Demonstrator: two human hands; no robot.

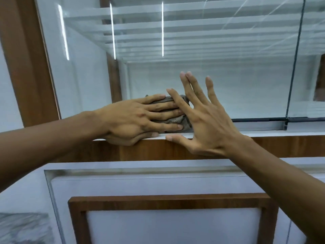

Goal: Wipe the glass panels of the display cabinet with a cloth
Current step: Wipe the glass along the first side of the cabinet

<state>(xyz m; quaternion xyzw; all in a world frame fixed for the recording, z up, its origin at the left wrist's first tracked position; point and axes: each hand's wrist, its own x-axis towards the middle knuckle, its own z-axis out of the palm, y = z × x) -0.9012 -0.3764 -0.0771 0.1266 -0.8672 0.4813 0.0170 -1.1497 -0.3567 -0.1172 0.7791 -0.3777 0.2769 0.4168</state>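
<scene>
A grey-brown cloth [173,120] is bunched against the lower part of the cabinet's glass panel [219,81], just above the white sill. My left hand [139,118] lies flat over the cloth with fingers stretched to the right, pressing it to the glass. My right hand [202,117] is spread wide beside it, fingers up and apart, its fingertips overlapping the cloth's right edge, thumb at the sill. It holds nothing. Most of the cloth is hidden under my left hand.
A brown wooden frame post [29,64] borders the glass on the left. A dark seam [295,64] divides this panel from another on the right. Below the wooden ledge [175,150] are a lower glass case [140,175] and a wood-framed white panel [172,226].
</scene>
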